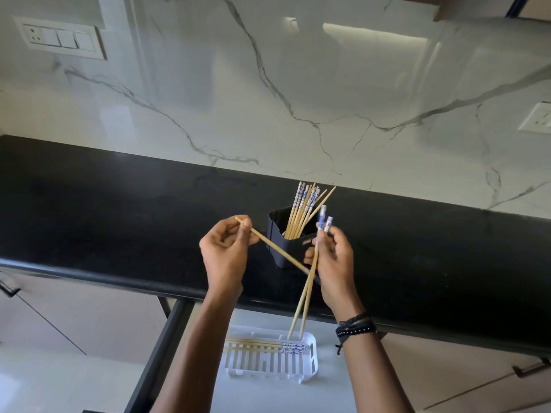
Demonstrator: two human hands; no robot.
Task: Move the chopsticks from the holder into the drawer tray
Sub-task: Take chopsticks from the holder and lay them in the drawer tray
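A black holder point(278, 231) stands on the dark countertop with several bamboo chopsticks point(301, 208) leaning in it, some with blue-and-white tops. My left hand point(226, 251) pinches one plain chopstick point(277, 248) near its end, and the stick slants down to the right. My right hand point(334, 260) grips two blue-topped chopsticks point(307, 296) whose tips point down toward the white slotted tray point(310, 362) in the open drawer. A few chopsticks point(268, 345) lie flat along the tray's far side.
The black countertop point(119, 210) runs across the view, with a marble backsplash behind it. The drawer's dark frame point(161, 350) edges the left of the opening. Switch plates point(59, 37) sit on the wall at upper left. Cabinet handles point(530, 368) flank the drawer.
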